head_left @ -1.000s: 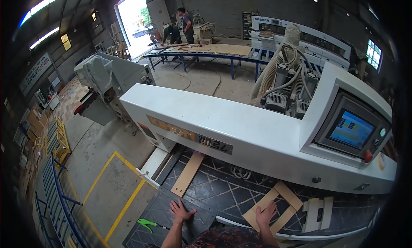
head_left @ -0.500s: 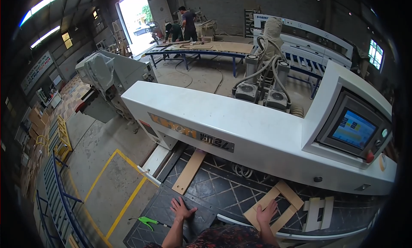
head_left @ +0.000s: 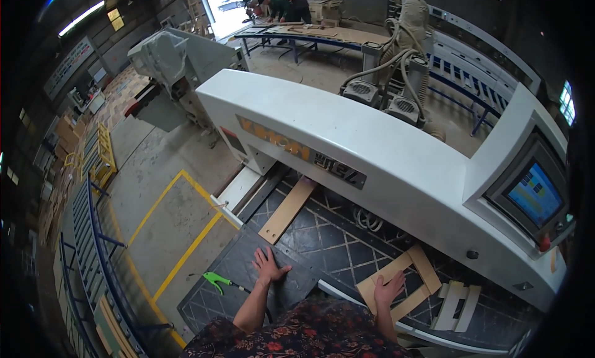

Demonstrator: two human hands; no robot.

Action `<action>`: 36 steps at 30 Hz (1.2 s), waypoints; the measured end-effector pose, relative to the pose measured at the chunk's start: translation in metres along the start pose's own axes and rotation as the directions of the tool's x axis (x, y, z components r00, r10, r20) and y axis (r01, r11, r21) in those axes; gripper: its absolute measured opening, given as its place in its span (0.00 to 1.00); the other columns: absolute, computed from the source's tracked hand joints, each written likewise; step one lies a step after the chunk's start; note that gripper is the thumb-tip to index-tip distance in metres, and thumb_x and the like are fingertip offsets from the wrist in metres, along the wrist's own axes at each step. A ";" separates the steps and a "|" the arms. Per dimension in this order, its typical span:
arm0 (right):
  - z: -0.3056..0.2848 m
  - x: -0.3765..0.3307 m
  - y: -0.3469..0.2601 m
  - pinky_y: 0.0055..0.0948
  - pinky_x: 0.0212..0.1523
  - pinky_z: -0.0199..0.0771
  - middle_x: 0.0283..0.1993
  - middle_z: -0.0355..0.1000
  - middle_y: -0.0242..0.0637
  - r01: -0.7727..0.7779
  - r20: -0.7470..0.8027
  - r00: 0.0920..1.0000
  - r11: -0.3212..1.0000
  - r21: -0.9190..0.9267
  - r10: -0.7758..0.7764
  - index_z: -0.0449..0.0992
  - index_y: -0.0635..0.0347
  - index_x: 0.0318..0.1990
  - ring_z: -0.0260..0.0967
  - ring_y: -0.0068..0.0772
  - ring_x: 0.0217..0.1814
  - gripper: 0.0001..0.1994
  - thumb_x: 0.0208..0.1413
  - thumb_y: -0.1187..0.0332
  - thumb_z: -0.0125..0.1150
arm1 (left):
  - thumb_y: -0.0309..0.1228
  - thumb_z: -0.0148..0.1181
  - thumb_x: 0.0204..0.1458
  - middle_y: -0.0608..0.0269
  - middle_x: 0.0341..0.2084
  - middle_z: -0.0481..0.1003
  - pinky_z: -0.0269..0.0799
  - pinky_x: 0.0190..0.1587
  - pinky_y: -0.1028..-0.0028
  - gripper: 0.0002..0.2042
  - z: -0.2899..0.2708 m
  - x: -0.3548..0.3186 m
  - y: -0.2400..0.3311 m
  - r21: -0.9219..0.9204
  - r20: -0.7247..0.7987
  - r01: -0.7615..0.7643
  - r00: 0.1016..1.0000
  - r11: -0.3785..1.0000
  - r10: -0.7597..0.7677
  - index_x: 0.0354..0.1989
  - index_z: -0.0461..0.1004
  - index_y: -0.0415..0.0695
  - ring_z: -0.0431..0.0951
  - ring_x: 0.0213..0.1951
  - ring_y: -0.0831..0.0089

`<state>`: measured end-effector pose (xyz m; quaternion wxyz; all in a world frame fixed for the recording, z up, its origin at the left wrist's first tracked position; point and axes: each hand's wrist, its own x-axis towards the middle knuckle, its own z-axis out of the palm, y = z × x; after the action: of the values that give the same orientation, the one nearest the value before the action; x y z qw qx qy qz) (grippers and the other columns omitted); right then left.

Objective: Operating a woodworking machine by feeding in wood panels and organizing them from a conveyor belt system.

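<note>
My left hand (head_left: pixel 271 266) lies with fingers spread on the dark machine table (head_left: pixel 304 234), just below a narrow wooden board (head_left: pixel 287 210). That board has two small holes at its near end, and its far end runs under the white machine beam (head_left: pixel 347 132). My right hand (head_left: pixel 389 288) is over an arrangement of wooden strips (head_left: pixel 425 270) forming an open frame, its fingers stretched out; whether it presses on the wood I cannot tell. To the right lies a pale slatted piece (head_left: pixel 457 305). A green air blow gun (head_left: pixel 217 280) rests left of my left hand.
A touchscreen panel (head_left: pixel 532 194) with a red knob stands at the right end of the beam. Coiled hoses (head_left: pixel 369 218) hang beneath it. Blue roller conveyors (head_left: pixel 93 249) run along the left. Two people bend over a long table (head_left: pixel 347 36) at the back.
The view has tipped downward and turned, so the machine and boards sit differently in the picture. Both hands keep about the same places beside the board and on the strips.
</note>
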<state>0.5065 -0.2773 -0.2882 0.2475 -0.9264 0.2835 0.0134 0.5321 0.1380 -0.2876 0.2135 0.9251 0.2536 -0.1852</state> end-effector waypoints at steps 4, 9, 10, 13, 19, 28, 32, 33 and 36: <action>-0.001 -0.001 -0.003 0.59 0.73 0.30 0.75 0.40 0.56 0.002 0.009 1.000 1.000 0.003 -0.002 0.43 0.64 0.72 0.32 0.57 0.78 0.43 0.56 0.52 0.56 | 0.66 0.66 0.36 0.38 0.71 0.25 0.21 0.69 0.43 0.65 -0.003 -0.002 -0.001 0.005 0.006 0.006 1.000 1.000 -0.006 0.73 0.31 0.44 0.21 0.72 0.45; 0.004 -0.002 0.003 0.59 0.72 0.30 0.75 0.40 0.57 0.019 -0.003 1.000 1.000 -0.001 -0.019 0.42 0.64 0.72 0.32 0.57 0.78 0.43 0.56 0.51 0.55 | 0.65 0.67 0.36 0.38 0.71 0.25 0.21 0.69 0.43 0.65 -0.003 -0.006 -0.002 -0.001 0.008 0.012 1.000 1.000 -0.012 0.73 0.31 0.45 0.21 0.72 0.45; 0.005 -0.002 0.004 0.59 0.72 0.30 0.75 0.40 0.56 0.015 -0.004 1.000 1.000 0.000 -0.015 0.43 0.64 0.72 0.32 0.57 0.78 0.43 0.56 0.51 0.55 | 0.66 0.66 0.36 0.38 0.71 0.25 0.21 0.69 0.43 0.64 -0.002 -0.005 -0.003 0.002 0.008 0.009 1.000 1.000 -0.009 0.73 0.31 0.45 0.21 0.72 0.45; 0.009 -0.001 0.008 0.59 0.72 0.30 0.75 0.40 0.56 0.007 -0.008 1.000 1.000 -0.004 -0.007 0.43 0.64 0.72 0.33 0.56 0.78 0.43 0.56 0.51 0.55 | 0.66 0.66 0.36 0.39 0.71 0.25 0.21 0.69 0.43 0.64 -0.001 -0.005 -0.003 0.000 0.011 0.008 1.000 1.000 -0.008 0.73 0.31 0.45 0.21 0.72 0.45; 0.010 0.001 0.007 0.58 0.72 0.31 0.75 0.40 0.56 0.014 -0.006 1.000 1.000 -0.007 -0.015 0.42 0.64 0.72 0.32 0.56 0.78 0.43 0.57 0.51 0.55 | 0.65 0.66 0.37 0.39 0.71 0.25 0.21 0.69 0.43 0.64 -0.002 -0.003 -0.002 0.006 0.007 0.013 1.000 1.000 -0.013 0.73 0.31 0.46 0.21 0.72 0.46; 0.009 0.000 0.007 0.58 0.73 0.30 0.76 0.39 0.56 0.008 -0.012 1.000 1.000 0.000 -0.008 0.42 0.64 0.72 0.32 0.55 0.79 0.43 0.57 0.51 0.55 | 0.69 0.65 0.34 0.36 0.71 0.27 0.25 0.68 0.40 0.65 0.006 -0.001 -0.007 0.013 -0.034 -0.015 0.999 1.000 0.015 0.73 0.33 0.44 0.24 0.72 0.42; 0.009 -0.002 0.010 0.57 0.73 0.30 0.75 0.41 0.55 -0.001 -0.031 1.000 1.000 -0.008 0.001 0.43 0.62 0.72 0.33 0.54 0.78 0.43 0.57 0.51 0.56 | 0.69 0.65 0.34 0.36 0.71 0.27 0.25 0.68 0.40 0.65 0.010 -0.002 -0.009 0.011 -0.030 -0.011 0.999 1.000 0.012 0.73 0.33 0.44 0.24 0.72 0.42; 0.009 -0.001 0.009 0.57 0.73 0.30 0.75 0.41 0.55 -0.001 -0.032 0.999 1.000 -0.009 0.000 0.43 0.62 0.72 0.33 0.54 0.78 0.43 0.57 0.51 0.56 | 0.69 0.65 0.34 0.36 0.71 0.27 0.25 0.68 0.40 0.65 0.011 -0.001 -0.009 0.017 -0.029 -0.009 1.000 1.000 0.010 0.73 0.33 0.44 0.24 0.72 0.42; 0.009 -0.001 0.008 0.57 0.73 0.30 0.75 0.40 0.55 -0.003 -0.021 1.000 1.000 -0.013 0.002 0.43 0.62 0.72 0.33 0.54 0.78 0.43 0.57 0.51 0.56 | 0.69 0.65 0.34 0.36 0.71 0.27 0.25 0.68 0.40 0.65 0.010 0.000 -0.010 0.023 -0.025 -0.008 1.000 1.000 0.008 0.73 0.33 0.44 0.24 0.72 0.42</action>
<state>0.5025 -0.2782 -0.2993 0.2385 -0.9277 0.2873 0.0058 0.5242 0.1406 -0.2983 0.2006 0.9307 0.2505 -0.1756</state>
